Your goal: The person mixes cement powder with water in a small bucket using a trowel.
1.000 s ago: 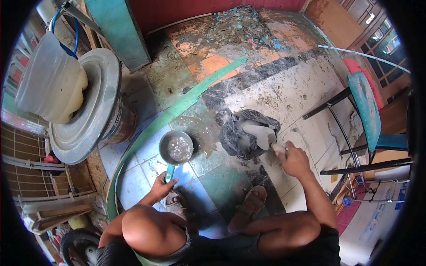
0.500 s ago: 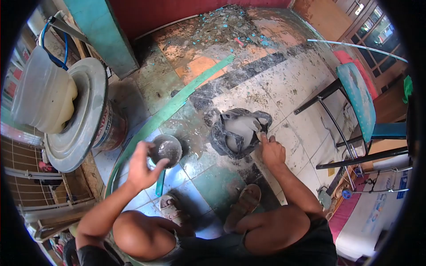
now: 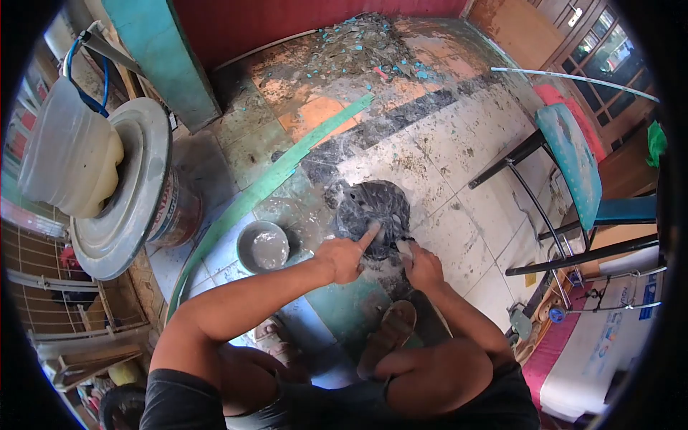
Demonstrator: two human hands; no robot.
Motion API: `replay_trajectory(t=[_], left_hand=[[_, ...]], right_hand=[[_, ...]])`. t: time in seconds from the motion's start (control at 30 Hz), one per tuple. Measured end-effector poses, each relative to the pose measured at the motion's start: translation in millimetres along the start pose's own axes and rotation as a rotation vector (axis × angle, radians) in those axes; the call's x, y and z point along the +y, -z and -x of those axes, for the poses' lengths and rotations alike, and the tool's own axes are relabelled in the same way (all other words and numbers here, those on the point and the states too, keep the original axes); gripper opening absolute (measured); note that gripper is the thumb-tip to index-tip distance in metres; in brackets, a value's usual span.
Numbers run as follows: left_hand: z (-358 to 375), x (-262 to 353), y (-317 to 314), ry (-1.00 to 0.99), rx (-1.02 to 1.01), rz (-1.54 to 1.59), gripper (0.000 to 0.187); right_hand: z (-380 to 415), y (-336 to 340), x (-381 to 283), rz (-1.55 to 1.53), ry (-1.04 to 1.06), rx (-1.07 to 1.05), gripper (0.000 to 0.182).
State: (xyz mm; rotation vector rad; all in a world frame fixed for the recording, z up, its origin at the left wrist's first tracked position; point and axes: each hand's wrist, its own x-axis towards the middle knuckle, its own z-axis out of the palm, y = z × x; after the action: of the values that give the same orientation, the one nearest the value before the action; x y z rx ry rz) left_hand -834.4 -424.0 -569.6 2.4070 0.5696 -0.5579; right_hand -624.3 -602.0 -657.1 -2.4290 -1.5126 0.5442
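A black plastic bag stands on the tiled floor in front of me, its top gathered so that the powder inside is hidden. My left hand is at the bag's near left side, index finger stretched out onto the plastic and the other fingers curled. At the near right edge, my right hand is closed around a small pale scoop-like tool, close to the plastic. A grey bowl with wet grey material in it rests on the floor left of my left hand.
A long green strip crosses the floor. Debris is heaped by the red wall. On the left, a paint bucket bears a large lid and plastic container. A teal chair stands right.
My left hand has moved right from the bowl to the bag. The bag's open mouth has been drawn together over the powder. My right hand has shifted slightly left and down.
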Motion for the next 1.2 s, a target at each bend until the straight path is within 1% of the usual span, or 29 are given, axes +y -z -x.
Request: replay_trajectory(t=[0.03,0.13,0.23,0.33,0.43,0.53,0.63,0.73,0.83,0.87,0.93,1.03,1.13,1.2], left_hand=[[0,1,3,0.020,-0.026,0.005,0.097],[-6,-3,0,0.027,0.003,0.021,0.097],[-23,-15,-19,0.013,0.091,0.033,0.092],[-29,-20,-26,-0.002,0.135,0.042,0.077],[-31,-21,-31,-0.056,0.116,0.105,0.069],[-30,-15,-37,-0.189,0.116,0.292,0.072],[-24,-3,-34,-0.106,-0.148,0.817,0.077],[-20,1,-39,-0.084,-0.215,1.048,0.072],[-19,-3,-39,-0.040,-0.179,1.051,0.056],[-19,-7,-39,-0.013,-0.160,1.084,0.048],[-12,-12,-33,0.045,-0.127,1.153,0.034],[-8,-19,-33,0.043,-0.120,1.228,0.025],[-3,-17,-33,0.041,-0.050,1.312,0.023],[-1,-16,-32,0.070,0.036,1.426,0.022]], right_hand=[[2,-1,-1,-0.038,0.030,0.006,0.045],[2,-9,2,-0.041,0.057,0.040,0.045],[-1,-8,3,-0.094,0.028,0.008,0.045],[-1,1,-9,-0.190,0.016,-0.037,0.045],[0,2,-17,-0.175,0.059,-0.039,0.044],[-2,-2,-14,-0.148,0.077,-0.045,0.044],[-6,-1,-11,-0.204,0.061,-0.103,0.043],[-6,-4,-8,-0.277,0.046,-0.136,0.044],[-10,-25,6,-0.531,0.007,-0.181,0.044],[-11,-27,13,-0.602,-0.106,-0.251,0.046],[-7,2,-8,-0.739,-0.335,-0.396,0.049],[-6,-1,-8,-0.828,-0.435,-0.300,0.054],[-7,13,-7,-0.801,-0.395,-0.313,0.061],[-8,14,0,-0.772,-0.374,-0.284,0.057]])
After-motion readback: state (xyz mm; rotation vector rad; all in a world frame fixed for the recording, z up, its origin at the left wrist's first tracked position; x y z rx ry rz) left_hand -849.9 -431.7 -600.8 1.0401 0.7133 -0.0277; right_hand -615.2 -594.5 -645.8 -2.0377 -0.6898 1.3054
